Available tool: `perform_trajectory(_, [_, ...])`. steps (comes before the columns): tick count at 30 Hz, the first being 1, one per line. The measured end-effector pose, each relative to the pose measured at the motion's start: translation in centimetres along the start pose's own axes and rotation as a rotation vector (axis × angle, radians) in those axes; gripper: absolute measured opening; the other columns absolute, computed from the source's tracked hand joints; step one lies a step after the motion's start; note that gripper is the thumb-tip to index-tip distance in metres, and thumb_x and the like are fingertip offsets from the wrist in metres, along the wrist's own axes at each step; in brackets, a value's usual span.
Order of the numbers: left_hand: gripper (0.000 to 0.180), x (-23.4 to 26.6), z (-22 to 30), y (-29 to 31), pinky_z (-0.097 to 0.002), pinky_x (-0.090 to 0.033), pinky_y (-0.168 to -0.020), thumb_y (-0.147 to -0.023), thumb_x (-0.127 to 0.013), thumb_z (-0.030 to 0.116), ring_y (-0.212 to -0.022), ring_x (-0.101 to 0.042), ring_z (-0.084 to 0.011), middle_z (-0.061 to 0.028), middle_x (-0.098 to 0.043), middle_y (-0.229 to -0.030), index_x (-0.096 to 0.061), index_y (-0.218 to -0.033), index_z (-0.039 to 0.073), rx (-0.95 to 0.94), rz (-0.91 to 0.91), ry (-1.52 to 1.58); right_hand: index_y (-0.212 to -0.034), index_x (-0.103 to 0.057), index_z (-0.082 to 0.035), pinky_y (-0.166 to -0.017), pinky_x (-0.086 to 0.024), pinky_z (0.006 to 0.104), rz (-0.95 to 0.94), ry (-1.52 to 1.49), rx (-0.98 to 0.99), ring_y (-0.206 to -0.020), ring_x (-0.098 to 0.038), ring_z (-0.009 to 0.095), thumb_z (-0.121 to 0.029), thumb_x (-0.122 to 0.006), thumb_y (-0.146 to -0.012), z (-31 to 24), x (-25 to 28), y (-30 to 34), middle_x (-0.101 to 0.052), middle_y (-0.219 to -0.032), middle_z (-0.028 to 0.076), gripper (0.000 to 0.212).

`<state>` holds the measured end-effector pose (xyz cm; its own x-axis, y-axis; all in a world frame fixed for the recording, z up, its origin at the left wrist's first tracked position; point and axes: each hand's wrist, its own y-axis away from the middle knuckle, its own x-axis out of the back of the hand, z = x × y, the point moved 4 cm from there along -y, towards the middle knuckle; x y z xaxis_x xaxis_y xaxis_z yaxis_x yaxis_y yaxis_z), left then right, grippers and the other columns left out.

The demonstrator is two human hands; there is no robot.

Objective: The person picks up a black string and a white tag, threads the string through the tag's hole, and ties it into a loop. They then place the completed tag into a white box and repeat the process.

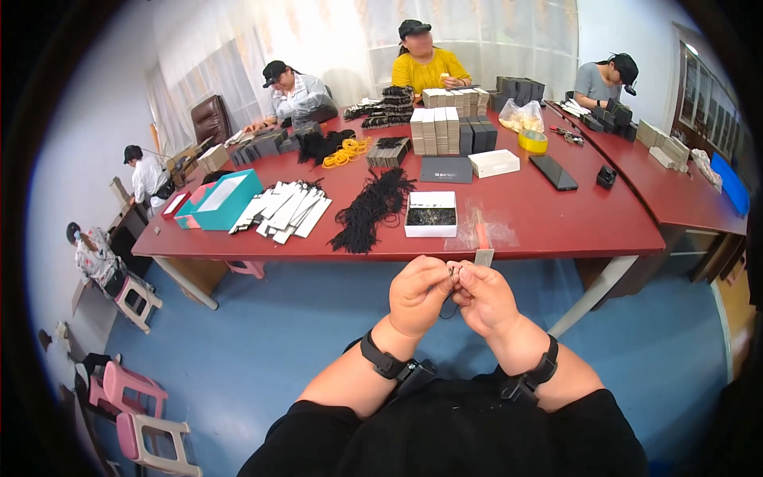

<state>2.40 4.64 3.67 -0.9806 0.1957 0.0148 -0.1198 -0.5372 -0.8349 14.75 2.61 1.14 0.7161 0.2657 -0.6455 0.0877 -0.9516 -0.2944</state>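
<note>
A small workshop for light handwork, set up in an office-like room. A long red surface [572, 219] carries materials in quantity: bundled black cords [370, 211], a fanned pile of white strips [290, 211], stacked cards [435, 133] toward the far side, and an open white box [431, 231] of small dark pieces near the front edge. A roll of yellow tape [532, 142] lies to the right. People in dark caps [427, 70] sit at several tables. Plastic stools [117, 378] stand at left on blue flooring [254, 334]; pale curtains [334, 48] hang behind.
</note>
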Motion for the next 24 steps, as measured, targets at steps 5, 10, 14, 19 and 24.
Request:
perform_trajectory(5, [0.019,-0.1,0.8,0.0,-0.0266,-0.046,-0.06,-0.07,-0.071,-0.008,-0.071,-0.057,-0.0169,-0.0086,-0.06,-0.081,-0.063,-0.085,0.0,-0.244,-0.112,-0.102,-0.094,-0.063,-0.001,-0.055,-0.033,0.0206,-0.08,-0.195,-0.276,-0.066,-0.042,0.007,-0.013,-0.06,-0.088,0.2,1.0,0.2,-0.058,-0.08,0.002,0.013])
perform_trajectory(10, [0.018,-0.4,1.4,0.5,-0.026,-0.046,-0.066,-0.072,-0.067,-0.011,-0.077,-0.056,-0.0157,-0.0095,-0.058,-0.086,-0.061,-0.084,0.0,0.107,-0.144,0.232,-0.084,-0.063,-0.001,-0.057,-0.036,0.0212,-0.15,0.079,-0.059,-0.065,-0.046,0.008,-0.009,-0.064,-0.085,-1.4,0.4,0.8,-0.057,-0.077,0.001,0.008])
perform_trajectory(14, [0.016,0.6,3.9,0.0,-0.0273,-0.048,-0.069,-0.071,-0.065,-0.009,-0.08,-0.058,-0.0164,-0.0083,-0.06,-0.086,-0.061,-0.084,0.001,0.344,-0.348,0.363,-0.077,-0.063,-0.001,-0.057,-0.038,0.0228,-0.381,0.835,0.25,-0.063,-0.048,0.009,-0.005,-0.07,-0.077,-5.7,-2.6,2.2,-0.056,-0.074,0.001,0.008])
perform_trajectory(19, [0.021,0.6,6.3,-0.4,-0.0299,-0.05,-0.063,-0.066,-0.068,-0.009,-0.072,-0.062,-0.0222,-0.0083,-0.064,-0.08,-0.064,-0.083,0.003,-0.009,-0.529,-0.03,-0.076,-0.065,-0.003,-0.055,-0.04,0.0256,-0.464,1.03,0.184,-0.062,-0.053,0.014,-0.007,-0.072,-0.074,-7.2,-3.9,3.0,-0.057,-0.071,0.004,0.008])
perform_trajectory(24, [0.023,0.1,7.0,0.0,-0.0295,-0.049,-0.061,-0.064,-0.07,-0.009,-0.069,-0.062,-0.023,-0.0083,-0.064,-0.079,-0.064,-0.082,0.003,-0.038,-0.584,-0.116,-0.077,-0.067,-0.004,-0.056,-0.042,0.0272,-0.605,1.133,0.033,-0.061,-0.055,0.016,-0.01,-0.072,-0.074,-7.0,-3.8,3.1,-0.059,-0.07,0.006,0.009])
